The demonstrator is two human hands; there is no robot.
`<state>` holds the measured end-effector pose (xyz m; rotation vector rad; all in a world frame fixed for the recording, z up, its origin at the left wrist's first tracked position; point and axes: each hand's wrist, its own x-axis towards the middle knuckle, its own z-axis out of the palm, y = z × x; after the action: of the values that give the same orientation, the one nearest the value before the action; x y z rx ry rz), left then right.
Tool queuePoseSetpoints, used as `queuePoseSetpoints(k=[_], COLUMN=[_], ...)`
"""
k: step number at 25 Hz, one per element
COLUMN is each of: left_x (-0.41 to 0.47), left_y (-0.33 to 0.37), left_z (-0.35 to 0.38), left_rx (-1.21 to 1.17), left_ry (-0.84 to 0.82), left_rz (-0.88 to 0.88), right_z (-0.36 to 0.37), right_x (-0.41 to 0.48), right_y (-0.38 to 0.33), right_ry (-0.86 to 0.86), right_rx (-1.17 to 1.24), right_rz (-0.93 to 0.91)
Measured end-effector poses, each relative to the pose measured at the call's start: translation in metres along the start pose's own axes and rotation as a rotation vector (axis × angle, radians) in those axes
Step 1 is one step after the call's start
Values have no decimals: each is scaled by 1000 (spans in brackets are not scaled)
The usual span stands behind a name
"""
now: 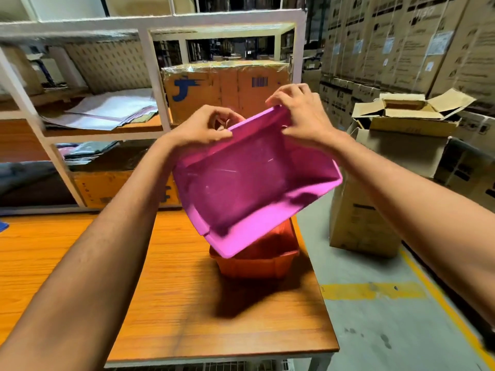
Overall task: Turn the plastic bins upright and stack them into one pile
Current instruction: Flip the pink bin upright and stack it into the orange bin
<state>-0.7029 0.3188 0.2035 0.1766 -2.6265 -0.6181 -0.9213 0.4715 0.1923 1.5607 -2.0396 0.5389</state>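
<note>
The wooden bench is carrying the pile at its right edge, toward the far right corner. Above that spot the pink bin is hanging tilted in the air, its open mouth facing the person. Under it the orange bin is sitting upright on the bench; whether the two are touching I cannot tell. The left hand is curling its fingers over the left end of the pink bin's far rim, and the right hand is pinching the right end. The bin is looking light, thin-walled, fairly stiff and slick, so the lipped rim is probably offering the surest hold.
</note>
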Motion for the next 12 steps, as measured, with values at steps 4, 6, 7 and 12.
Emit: queuePoseSetpoints(k=[4,6,7,12], left_x=[6,6,6,4], left_y=[2,4,3,2], left_z=[1,7,11,23], left_rx=[157,195,196,232], left_ry=[19,76,116,287], left_rz=[30,11,-11,-103], right_z=[1,1,2,6], right_x=[-8,-13,-16,-31], right_y=[5,10,14,22], right_ry=[54,94,102,160], right_rx=[-132,-128,-115,-13], right_rz=[-8,18,35,129])
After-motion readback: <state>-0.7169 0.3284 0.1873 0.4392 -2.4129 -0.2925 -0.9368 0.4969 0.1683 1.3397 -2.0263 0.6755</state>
